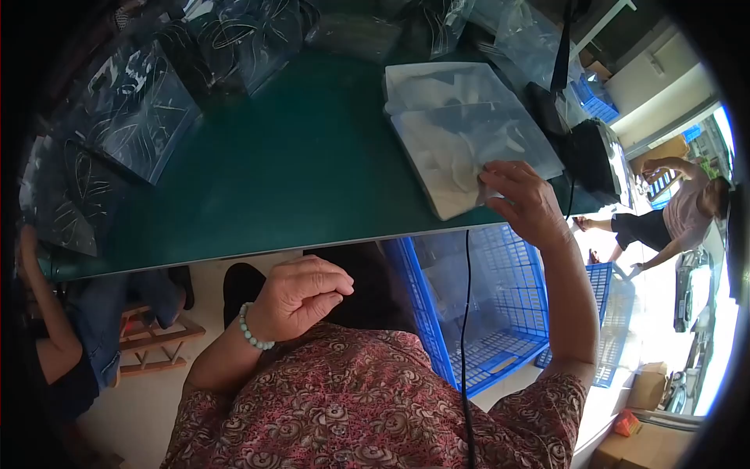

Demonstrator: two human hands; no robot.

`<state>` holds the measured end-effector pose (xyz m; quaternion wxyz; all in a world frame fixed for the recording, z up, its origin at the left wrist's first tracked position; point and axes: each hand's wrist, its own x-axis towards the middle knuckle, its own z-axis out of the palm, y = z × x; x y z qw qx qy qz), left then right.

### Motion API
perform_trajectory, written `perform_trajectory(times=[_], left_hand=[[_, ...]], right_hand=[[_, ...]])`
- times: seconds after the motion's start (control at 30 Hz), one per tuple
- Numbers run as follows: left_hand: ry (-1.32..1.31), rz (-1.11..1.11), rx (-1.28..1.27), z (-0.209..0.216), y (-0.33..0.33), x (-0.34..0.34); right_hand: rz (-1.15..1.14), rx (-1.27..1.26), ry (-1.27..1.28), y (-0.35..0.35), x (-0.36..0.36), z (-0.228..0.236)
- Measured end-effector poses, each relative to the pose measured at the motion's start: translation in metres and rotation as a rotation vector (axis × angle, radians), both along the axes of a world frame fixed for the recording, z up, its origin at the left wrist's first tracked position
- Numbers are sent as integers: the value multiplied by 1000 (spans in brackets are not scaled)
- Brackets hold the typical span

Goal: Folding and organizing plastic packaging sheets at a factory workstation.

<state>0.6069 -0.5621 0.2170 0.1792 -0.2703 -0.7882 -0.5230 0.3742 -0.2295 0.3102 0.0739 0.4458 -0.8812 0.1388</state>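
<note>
On the right part of the green table lies a stack of clear, milky plastic bags, flat and creased. My right hand is at the near edge of that stack. Its thumb and fingers close on the film of the top plastic bag, though the fingertips are partly hidden. Before my body, just off the table's near edge, my left hand is closed, thumb against the fingers, with nothing seen in it. A pale bead bracelet circles the left wrist.
Clear bags with dark, thin looped items cover the far left. Below the table stands a blue plastic crate, with a black cable hanging across it. At left, another person's arm reaches the table; a person is farther right.
</note>
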Motion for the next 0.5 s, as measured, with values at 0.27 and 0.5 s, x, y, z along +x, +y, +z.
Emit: perform_trajectory(times=[0.27,0.5], left_hand=[[-113,64,269,20,71,-180],[-471,17,500,76,129,-313]], right_hand=[[20,-217,-230,116,-191,13],[-255,-805,307,153,-216,-34]])
